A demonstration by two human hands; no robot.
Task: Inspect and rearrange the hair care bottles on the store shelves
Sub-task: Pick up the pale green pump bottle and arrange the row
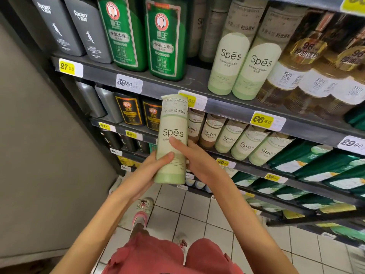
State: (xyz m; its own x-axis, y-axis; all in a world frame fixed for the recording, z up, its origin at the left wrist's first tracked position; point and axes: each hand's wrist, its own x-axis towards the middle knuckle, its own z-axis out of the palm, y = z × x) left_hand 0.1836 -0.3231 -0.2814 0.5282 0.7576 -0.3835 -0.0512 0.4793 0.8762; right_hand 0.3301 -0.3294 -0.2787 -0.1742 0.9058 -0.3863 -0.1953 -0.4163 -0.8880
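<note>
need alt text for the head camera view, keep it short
A person's left hand and right hand hold a pale green Spes bottle upright before dark store shelves stocked with more hair care bottles and yellow price tags.

Dark shelves (pixel 158 84), rows of bottles (pixel 227 62)

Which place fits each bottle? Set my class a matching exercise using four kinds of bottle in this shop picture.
1. pale green Spes cylinder bottle nearest the camera
2. dark green rectangular bottles
3. grey bird-logo bottles
4. black orange-labelled bottles

A. second shelf down
B. held by left hand and right hand
C. top shelf, far left
D. top shelf, beside the grey ones

Pairs: 1-B, 2-D, 3-C, 4-A
</note>
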